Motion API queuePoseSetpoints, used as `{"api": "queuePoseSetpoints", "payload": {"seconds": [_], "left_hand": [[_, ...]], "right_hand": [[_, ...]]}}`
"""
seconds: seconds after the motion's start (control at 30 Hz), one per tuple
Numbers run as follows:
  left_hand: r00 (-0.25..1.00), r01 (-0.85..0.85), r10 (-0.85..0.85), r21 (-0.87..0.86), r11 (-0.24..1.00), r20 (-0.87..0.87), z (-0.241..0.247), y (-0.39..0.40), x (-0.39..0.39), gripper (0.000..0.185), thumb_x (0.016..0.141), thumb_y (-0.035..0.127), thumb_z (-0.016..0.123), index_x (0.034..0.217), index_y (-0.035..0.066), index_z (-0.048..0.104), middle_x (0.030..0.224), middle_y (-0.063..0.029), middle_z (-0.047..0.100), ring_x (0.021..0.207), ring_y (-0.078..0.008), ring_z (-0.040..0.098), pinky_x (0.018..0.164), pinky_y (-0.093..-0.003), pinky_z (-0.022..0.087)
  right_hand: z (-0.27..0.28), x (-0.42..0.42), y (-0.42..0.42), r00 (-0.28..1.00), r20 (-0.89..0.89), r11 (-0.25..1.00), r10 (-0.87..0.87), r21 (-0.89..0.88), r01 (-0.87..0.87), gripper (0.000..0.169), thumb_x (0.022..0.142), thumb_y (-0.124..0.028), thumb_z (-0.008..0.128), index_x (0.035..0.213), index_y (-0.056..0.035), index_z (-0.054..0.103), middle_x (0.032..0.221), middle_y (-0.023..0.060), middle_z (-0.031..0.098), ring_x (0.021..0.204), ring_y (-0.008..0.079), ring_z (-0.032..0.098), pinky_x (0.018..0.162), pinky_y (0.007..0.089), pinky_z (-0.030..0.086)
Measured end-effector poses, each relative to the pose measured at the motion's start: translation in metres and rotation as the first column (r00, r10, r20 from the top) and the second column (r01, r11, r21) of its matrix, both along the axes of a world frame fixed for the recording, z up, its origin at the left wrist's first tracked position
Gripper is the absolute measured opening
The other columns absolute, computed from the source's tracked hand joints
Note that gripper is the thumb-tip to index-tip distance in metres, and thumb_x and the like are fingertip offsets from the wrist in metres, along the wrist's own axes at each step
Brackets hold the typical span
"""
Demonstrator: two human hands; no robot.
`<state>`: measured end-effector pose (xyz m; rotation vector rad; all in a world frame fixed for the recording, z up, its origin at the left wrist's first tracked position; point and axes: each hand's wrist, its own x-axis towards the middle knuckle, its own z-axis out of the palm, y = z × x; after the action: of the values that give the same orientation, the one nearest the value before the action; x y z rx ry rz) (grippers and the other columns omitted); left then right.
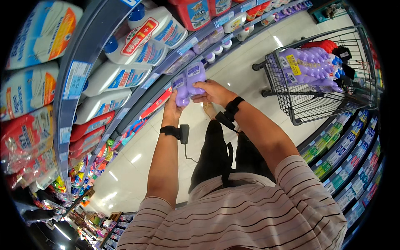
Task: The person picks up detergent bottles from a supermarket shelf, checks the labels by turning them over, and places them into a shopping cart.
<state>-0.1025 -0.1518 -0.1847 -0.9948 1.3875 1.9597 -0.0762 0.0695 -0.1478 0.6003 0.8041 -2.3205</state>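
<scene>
Both my hands hold a pair of purple plastic bottles [188, 82] with labels, close to the edge of a low shelf. My left hand [174, 105] grips them at their lower left, thumb along the side. From the right, my right hand [214, 92] grips the other bottle, with its thumb on the front and fingers partly hidden beneath. Similar purple bottles [181, 62] lie on the shelf just beyond. A wire shopping cart [289, 93] stands to the right, holding several purple bottles [307, 64], red packs [322, 46] and some dark items.
Shelves at left carry white detergent bottles [120, 76], red bottles [92, 126] and large refill packs [43, 31]. A rack of small boxed goods [339, 150] curves along the lower right. Tiled floor [134, 175] shows between shelf and rack, with my legs over it.
</scene>
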Motion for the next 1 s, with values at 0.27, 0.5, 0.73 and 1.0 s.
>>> {"api": "queuePoseSetpoints", "payload": {"seconds": [0.27, 0.5, 0.73, 1.0], "left_hand": [[0.995, -0.066, 0.061, 0.055, 0.996, 0.084, -0.029, -0.014, -0.051, 0.035, 0.093, 0.027, 0.071, 0.118, 0.008, 0.057, 0.114, -0.01, 0.064, 0.1, -0.0262, 0.065, 0.078, -0.0427, 0.06], [0.998, -0.028, 0.025, 0.063, 0.998, 0.056, -0.046, -0.021, -0.068, 0.034, 0.097, 0.03, 0.065, 0.119, 0.006, 0.056, 0.116, -0.0117, 0.064, 0.101, -0.028, 0.064, 0.082, -0.0441, 0.059], [0.998, -0.007, 0.002, 0.075, 0.997, 0.067, -0.042, -0.014, -0.094, 0.038, 0.099, 0.033, 0.06, 0.12, 0.002, 0.055, 0.114, -0.0149, 0.064, 0.099, -0.0298, 0.065, 0.084, -0.0427, 0.06], [0.999, 0.036, -0.043, 0.198, 0.98, 0.033, -0.028, -0.005, -0.117, 0.045, 0.104, 0.035, 0.046, 0.13, -0.001, 0.05, 0.123, -0.0202, 0.063, 0.105, -0.0307, 0.065, 0.091, -0.0421, 0.057]], "right_hand": [[-0.025, -0.047, -0.019, 1.0, 0.0, 0.997, -0.004, 0.076, 0.004, 0.04, 0.089, -0.026, 0.068, 0.117, 0.0019, 0.059, 0.114, 0.0133, 0.064, 0.097, 0.0277, 0.068, 0.089, 0.0387, 0.059], [-0.034, -0.064, -0.026, 0.998, -0.038, 0.993, -0.043, 0.112, 0.047, 0.038, 0.09, -0.024, 0.067, 0.114, 0.0035, 0.059, 0.11, 0.0128, 0.064, 0.094, 0.0285, 0.069, 0.088, 0.038, 0.06], [-0.045, -0.094, -0.025, 0.996, -0.035, 0.989, -0.078, 0.12, 0.082, 0.037, 0.092, -0.023, 0.065, 0.114, 0.0056, 0.057, 0.108, 0.0133, 0.062, 0.094, 0.0304, 0.069, 0.086, 0.0395, 0.061], [-0.03, -0.117, -0.018, 0.996, -0.01, 0.984, -0.094, 0.149, 0.094, 0.054, 0.091, -0.029, 0.068, 0.124, 0.0101, 0.052, 0.119, 0.022, 0.058, 0.1, 0.0371, 0.068, 0.088, 0.041, 0.06]]}}
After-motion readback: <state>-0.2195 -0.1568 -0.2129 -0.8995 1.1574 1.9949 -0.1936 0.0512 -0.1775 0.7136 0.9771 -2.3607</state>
